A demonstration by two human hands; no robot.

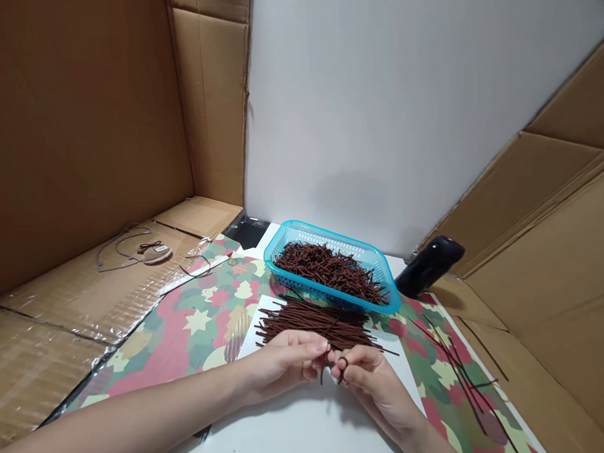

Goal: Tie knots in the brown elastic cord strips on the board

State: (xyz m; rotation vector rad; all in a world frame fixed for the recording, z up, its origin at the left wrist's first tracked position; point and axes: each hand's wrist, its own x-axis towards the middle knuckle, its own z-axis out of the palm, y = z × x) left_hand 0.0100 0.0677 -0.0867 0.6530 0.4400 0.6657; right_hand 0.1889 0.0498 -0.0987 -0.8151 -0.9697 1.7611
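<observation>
Above a white board [285, 427], my left hand [295, 360] and my right hand [371, 380] meet fingertip to fingertip. Between them is a thin dark brown cord [343, 370], bent into a small loop at the right fingers. Its other end hangs down from the left thumb and fingers. Both hands are closed in a pinch on it. Just beyond my hands lies a pile of straight brown cords [316, 319], side by side. Part of the cord is hidden by my fingers.
A blue plastic basket [392, 282] behind the pile holds many short brown pieces [328, 269]. A black upright object [428, 264] stands right of it. Loose cords [463, 373] lie at right on the patterned sheet [187, 345]. Cardboard walls [77, 129] enclose the left side.
</observation>
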